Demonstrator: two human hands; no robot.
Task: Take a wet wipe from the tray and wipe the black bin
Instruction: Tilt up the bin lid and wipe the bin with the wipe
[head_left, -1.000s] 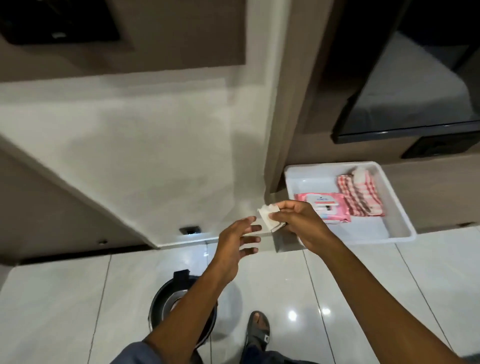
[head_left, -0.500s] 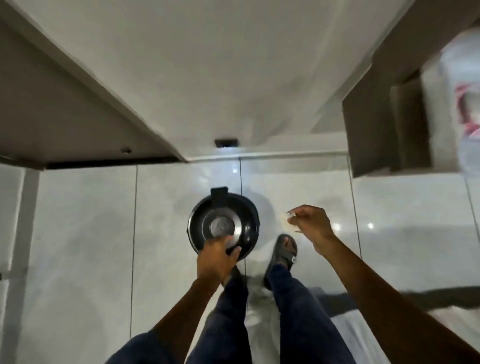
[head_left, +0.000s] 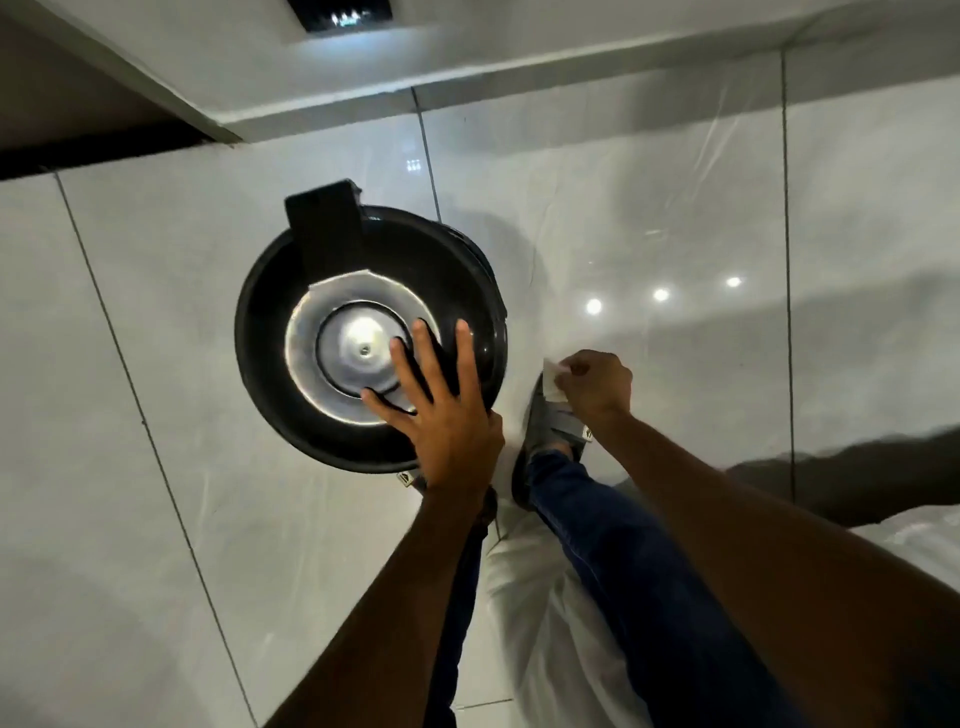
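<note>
Black plastic forms the round bin, which stands on the pale glossy floor and is seen from straight above; its lid has a shiny silver disc in the middle and a black hinge block at the far edge. The left hand lies flat on the near right part of the lid with its fingers spread apart, the fingertips reaching onto the silver disc and the palm covering the bin's rim, gripping nothing. Just to the right of the bin, apart from it, the right hand is closed on a small folded white wet wipe, which sticks out from between the thumb and fingers on the side facing the bin and does not touch it. Directly under that hand is a foot in a grey strapped sandal on the floor, close beside the bin's right edge, with a leg in blue jeans running down toward the bottom of the view. Both bare forearms come up from the lower edge, the left one crossing over the other jean leg. The floor is made of large light tiles with thin dark joints and carries bright spots of reflected light to the right of the bin. Along the top runs a pale ledge, with a dark gap beneath a panel at the upper left.
</note>
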